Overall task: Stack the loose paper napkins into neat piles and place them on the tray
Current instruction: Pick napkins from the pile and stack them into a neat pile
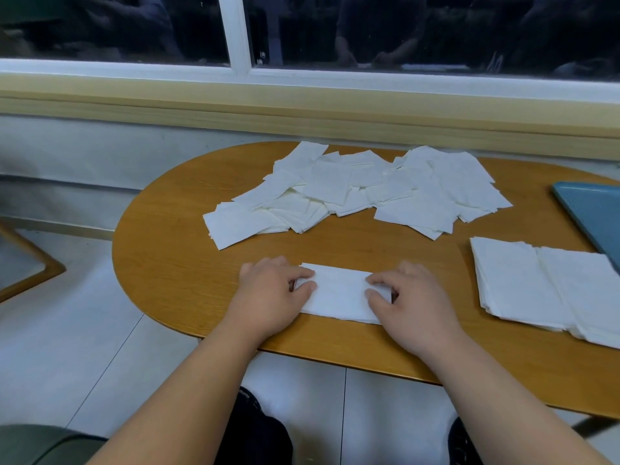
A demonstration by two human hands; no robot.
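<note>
A small stack of white napkins (pixel 340 293) lies near the front edge of the wooden table (pixel 174 250). My left hand (pixel 271 297) pinches its left end and my right hand (pixel 409 297) pinches its right end, fingers curled over the paper. Behind it spreads a loose heap of napkins (pixel 362 189). Two neat piles of napkins (pixel 543 286) lie side by side at the right. The blue tray (pixel 593 216) shows at the right edge, partly cut off by the frame.
The oval table stands against a wall under a window sill (pixel 302 92). A wooden chair frame (pixel 30 263) is on the floor at the left. My knees are below the table's front edge.
</note>
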